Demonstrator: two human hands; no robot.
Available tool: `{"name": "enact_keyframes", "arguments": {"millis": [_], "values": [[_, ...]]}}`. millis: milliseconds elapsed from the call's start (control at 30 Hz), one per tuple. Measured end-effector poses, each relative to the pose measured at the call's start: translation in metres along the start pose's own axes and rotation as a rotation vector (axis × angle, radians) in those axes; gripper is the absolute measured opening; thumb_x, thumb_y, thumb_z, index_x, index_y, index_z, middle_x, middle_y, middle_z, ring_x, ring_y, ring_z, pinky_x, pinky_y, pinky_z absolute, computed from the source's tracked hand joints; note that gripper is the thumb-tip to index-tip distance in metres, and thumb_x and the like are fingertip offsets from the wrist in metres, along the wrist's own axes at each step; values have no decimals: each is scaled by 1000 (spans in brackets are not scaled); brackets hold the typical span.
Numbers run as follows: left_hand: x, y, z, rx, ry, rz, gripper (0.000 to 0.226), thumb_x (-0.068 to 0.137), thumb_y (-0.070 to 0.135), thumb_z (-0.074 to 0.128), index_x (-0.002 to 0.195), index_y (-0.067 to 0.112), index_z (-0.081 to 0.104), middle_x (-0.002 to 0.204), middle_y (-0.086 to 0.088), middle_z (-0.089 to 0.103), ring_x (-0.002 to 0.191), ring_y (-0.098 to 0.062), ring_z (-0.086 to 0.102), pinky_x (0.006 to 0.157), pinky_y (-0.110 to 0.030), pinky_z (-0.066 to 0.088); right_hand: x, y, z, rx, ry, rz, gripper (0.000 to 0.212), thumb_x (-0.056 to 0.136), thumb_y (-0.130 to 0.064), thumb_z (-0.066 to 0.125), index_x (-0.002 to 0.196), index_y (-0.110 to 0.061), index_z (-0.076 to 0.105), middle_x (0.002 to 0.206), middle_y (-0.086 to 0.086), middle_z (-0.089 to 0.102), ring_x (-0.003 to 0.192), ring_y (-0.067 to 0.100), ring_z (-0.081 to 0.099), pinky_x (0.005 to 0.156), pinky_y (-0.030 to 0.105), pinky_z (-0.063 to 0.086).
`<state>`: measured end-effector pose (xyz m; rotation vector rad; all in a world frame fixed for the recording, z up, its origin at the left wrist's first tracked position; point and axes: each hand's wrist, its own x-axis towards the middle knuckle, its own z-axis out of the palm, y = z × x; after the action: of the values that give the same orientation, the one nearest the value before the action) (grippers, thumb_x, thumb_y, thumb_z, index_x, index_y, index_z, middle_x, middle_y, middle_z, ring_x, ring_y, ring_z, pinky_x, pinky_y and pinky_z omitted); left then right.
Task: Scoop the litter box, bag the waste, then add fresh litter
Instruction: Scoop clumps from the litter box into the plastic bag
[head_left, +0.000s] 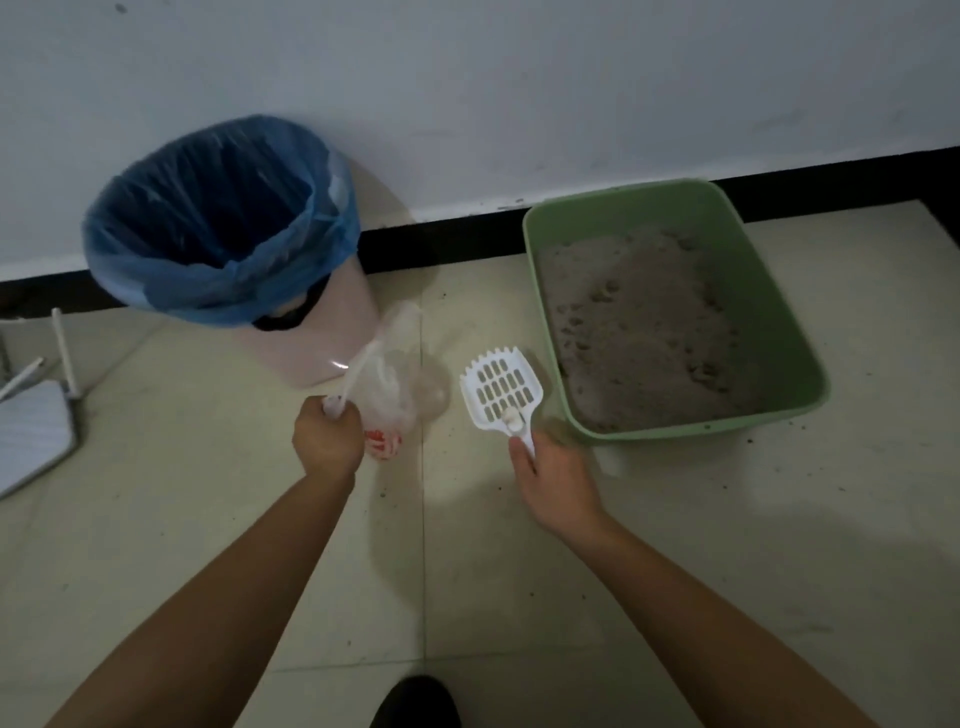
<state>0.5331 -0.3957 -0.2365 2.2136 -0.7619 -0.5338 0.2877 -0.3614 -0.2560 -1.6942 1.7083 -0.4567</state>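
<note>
A green litter box (779, 332) sits on the tiled floor at the right, against the wall, holding lumpy grey litter (644, 322). My right hand (556, 478) grips the handle of a white slotted scoop (501, 389), whose blade points up beside the box's near left corner. My left hand (330, 434) grips the bunched top of a thin clear plastic bag (395, 384) with red print, hanging just above the floor between the bin and the scoop.
A pink waste bin (322, 343) lined with a blue bag (218, 218) stands at the left by the wall. A white router with antennas (31, 426) lies at the far left. A dark shoe (415, 701) shows at the bottom edge. Litter grains dot the floor.
</note>
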Motion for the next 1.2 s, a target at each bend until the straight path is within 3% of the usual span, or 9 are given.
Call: {"name": "enact_keyframes", "arguments": {"millis": [133, 267, 400, 500, 600, 700, 833, 1067, 1200], "values": [[-5, -12, -3, -62, -83, 67, 8, 88, 12, 62, 90, 6, 57, 83, -7, 60, 77, -25, 59, 67, -31, 44, -2, 21, 22, -25, -94, 124, 39, 103, -40, 38, 103, -6, 58, 101, 17, 67, 93, 34, 63, 74, 36, 46], [-8, -15, -3, -25, -132, 179, 10, 87, 17, 63, 90, 9, 58, 83, -4, 63, 74, -20, 61, 69, -32, 50, -1, 18, 21, -232, -92, 134, 49, 99, -43, 42, 132, -7, 48, 127, 15, 55, 112, 32, 55, 89, 38, 47], [-22, -15, 7, -79, -156, 230, 10, 88, 19, 65, 88, 12, 58, 79, 2, 61, 69, -9, 56, 60, -17, 45, -4, -25, -5, -108, 278, -317, 49, 97, -37, 52, 137, -10, 49, 142, 11, 44, 128, 26, 46, 104, 41, 43], [-34, -16, 12, -143, -184, 284, 9, 85, 15, 68, 85, 11, 60, 74, 3, 62, 64, -7, 56, 58, -14, 45, -9, -60, -7, -5, 261, -520, 59, 92, -47, 59, 142, -17, 45, 147, 6, 36, 134, 21, 39, 109, 37, 38], [-40, -11, 13, -218, -216, 293, 14, 82, 6, 68, 79, 15, 58, 72, 4, 61, 59, 0, 54, 56, -15, 45, -4, -64, 8, 119, 57, -318, 63, 91, -34, 62, 146, -26, 33, 142, 0, 40, 121, 16, 50, 100, 35, 47], [-30, -9, 13, -373, -75, 99, 19, 81, -4, 61, 81, 12, 52, 73, 4, 55, 61, -1, 53, 58, -18, 45, 6, -33, 8, 96, 128, -121, 41, 89, -10, 57, 126, -24, 49, 112, 0, 55, 90, 16, 57, 79, 41, 52], [-7, -21, 2, -415, 123, -84, 13, 83, 8, 61, 91, 8, 51, 76, 3, 54, 64, -11, 54, 59, -24, 45, 3, 2, 2, -59, 140, -48, 22, 88, -12, 58, 108, -21, 59, 106, 0, 53, 85, 22, 60, 72, 36, 51], [-18, -19, 5, -301, -71, 110, 18, 82, 17, 69, 78, 12, 51, 73, -6, 57, 61, -10, 54, 56, -25, 48, -6, -70, 1, 39, 401, -764, 35, 87, 5, 50, 118, -1, 67, 123, 17, 62, 120, 29, 55, 107, 39, 42], [-25, -11, 3, -275, -159, 200, 21, 81, 13, 72, 78, 9, 52, 68, -1, 56, 55, -4, 50, 53, -18, 45, 8, -75, 12, -275, -23, -809, 49, 90, -6, 54, 138, -15, 54, 146, 5, 50, 135, 24, 45, 110, 42, 38]]}}
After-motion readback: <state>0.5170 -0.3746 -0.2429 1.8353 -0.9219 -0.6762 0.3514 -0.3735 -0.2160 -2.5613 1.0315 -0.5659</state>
